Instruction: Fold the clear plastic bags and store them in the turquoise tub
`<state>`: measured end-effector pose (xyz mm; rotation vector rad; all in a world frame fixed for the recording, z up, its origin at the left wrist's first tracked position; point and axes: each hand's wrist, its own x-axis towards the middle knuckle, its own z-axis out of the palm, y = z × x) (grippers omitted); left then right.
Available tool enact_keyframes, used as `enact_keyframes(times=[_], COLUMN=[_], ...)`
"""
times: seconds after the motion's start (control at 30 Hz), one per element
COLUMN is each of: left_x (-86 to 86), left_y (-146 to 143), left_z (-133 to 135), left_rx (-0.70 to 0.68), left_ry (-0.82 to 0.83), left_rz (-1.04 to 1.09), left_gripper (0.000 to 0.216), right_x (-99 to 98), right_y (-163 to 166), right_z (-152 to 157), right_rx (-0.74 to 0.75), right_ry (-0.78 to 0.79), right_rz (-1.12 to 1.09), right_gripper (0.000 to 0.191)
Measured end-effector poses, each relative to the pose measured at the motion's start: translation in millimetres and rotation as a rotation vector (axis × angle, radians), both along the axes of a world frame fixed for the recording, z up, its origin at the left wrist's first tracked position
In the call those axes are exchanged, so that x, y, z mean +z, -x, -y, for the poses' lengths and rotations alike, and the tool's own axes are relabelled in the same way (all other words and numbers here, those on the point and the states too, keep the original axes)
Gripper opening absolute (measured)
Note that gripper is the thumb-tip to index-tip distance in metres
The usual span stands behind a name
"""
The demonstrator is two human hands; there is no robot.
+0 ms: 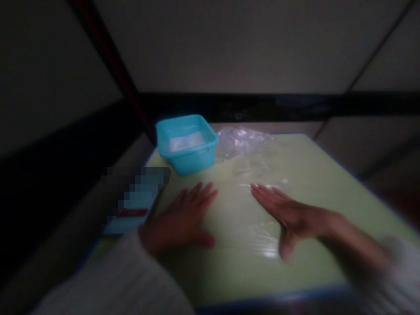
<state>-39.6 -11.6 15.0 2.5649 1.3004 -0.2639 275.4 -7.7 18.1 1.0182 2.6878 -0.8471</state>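
A sheet of clear plastic (243, 218), likely a flat bag, lies on the yellow-green table top (308, 170) between my hands. My left hand (183, 218) rests flat at its left side, fingers spread and thumb pointing right. On the right side, my right hand (288, 214) presses flat on the plastic, its fingers stretched forward and its thumb apart. Neither hand grips anything. Glare shows on the plastic near the right thumb. Its exact edges are hard to make out in the dim, blurred picture.
Beyond my left hand stands a turquoise plastic basin (193, 162) with something white inside. Crumpled clear plastic (243, 142) lies beside it at the back. A partly blurred-out light blue item with a red stripe (133, 213) is at the left edge. A wall rises behind.
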Motion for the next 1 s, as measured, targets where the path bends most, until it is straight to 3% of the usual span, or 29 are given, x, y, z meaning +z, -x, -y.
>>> enact_keyframes(times=[0.27, 0.4, 0.6, 0.7, 0.8, 0.9, 1.0], left_x=[2.8, 2.6, 7.7, 11.3, 4.6, -12.4, -27.2], left_y=[5, 7, 16, -1, -38, -71, -83], left_z=[-2, -3, 1, 4, 2, -4, -9], left_rx=[0.014, -0.002, -0.044, -0.102, -0.104, -0.068, -0.089], left_ry=[0.02, 0.027, -0.049, -0.134, -0.251, -0.305, -0.312], left_rz=[-0.074, -0.086, 0.065, 0.214, 0.312, 0.333, 0.314], left_gripper=[0.12, 0.118, 0.12, 0.099, 0.073, 0.06, 0.061], right_x=[-1.5, 7.2, 24.9, 18.6, 3.1, -12.4, -22.7], right_y=[2, 0, -4, 5, 16, 21, 20], right_z=[0, 2, 3, -3, -14, -22, -26], right_rx=[0.002, 0.007, 0.014, -0.105, -0.193, -0.199, -0.172], right_ry=[-0.026, 0.003, -0.115, -0.294, -0.456, -0.53, -0.538], right_rz=[-0.025, -0.065, -0.23, -0.315, -0.346, -0.307, -0.223], right_gripper=[0.133, 0.127, 0.1, 0.075, 0.06, 0.055, 0.06])
